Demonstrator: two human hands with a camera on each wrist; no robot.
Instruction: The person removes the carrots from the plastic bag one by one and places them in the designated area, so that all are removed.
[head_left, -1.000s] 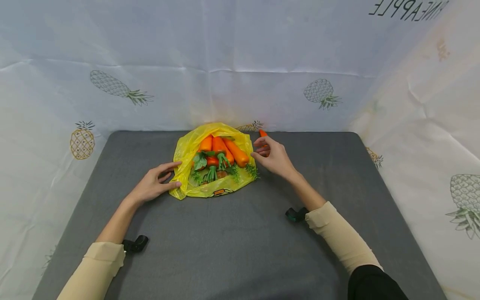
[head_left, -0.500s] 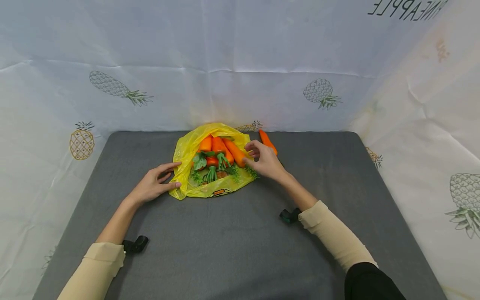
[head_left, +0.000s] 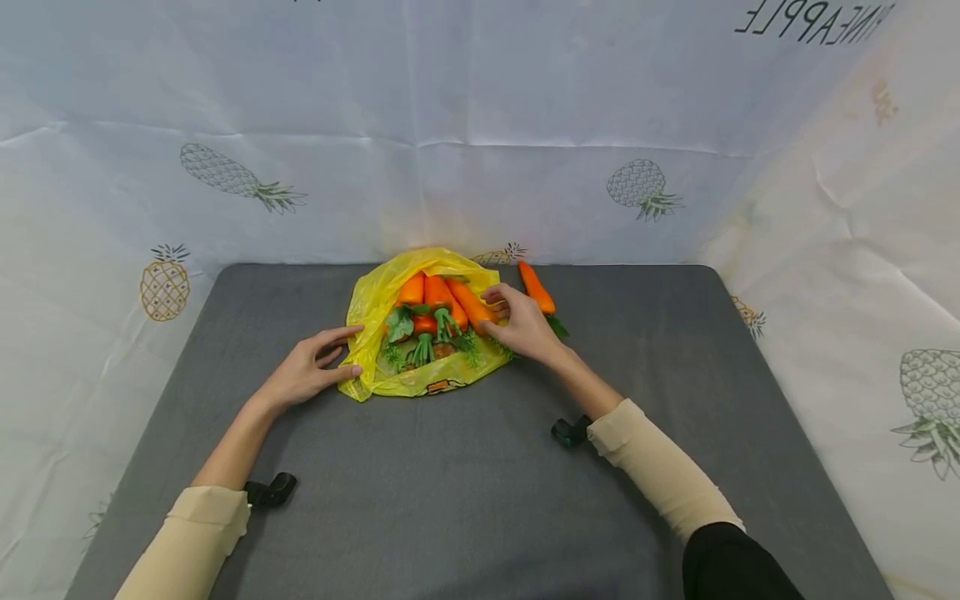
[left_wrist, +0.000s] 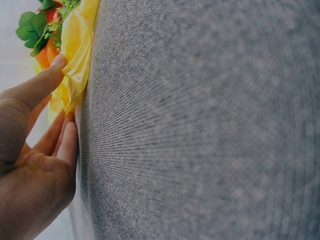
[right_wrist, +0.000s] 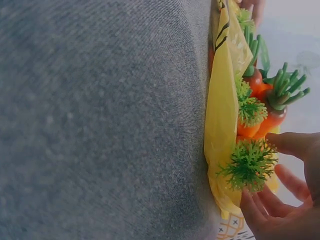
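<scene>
In the middle of the frame, a carrot (head_left: 469, 302) is contained in the yellow bag (head_left: 368, 300) and is loosely flanked by the right hand's (head_left: 527, 327) bent, parted fingers; whether it is gripped cannot quite be told. The bag's left edge is touched by the left hand (head_left: 302, 368), thumb and fingers spread. Beyond, a loose carrot (head_left: 536, 287) is supported by the grey table (head_left: 420, 492).

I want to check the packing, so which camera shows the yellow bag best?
The head view: nearly all of the open yellow bag shows. Left wrist shows only a crumpled part; right wrist, mainly one side.
</scene>
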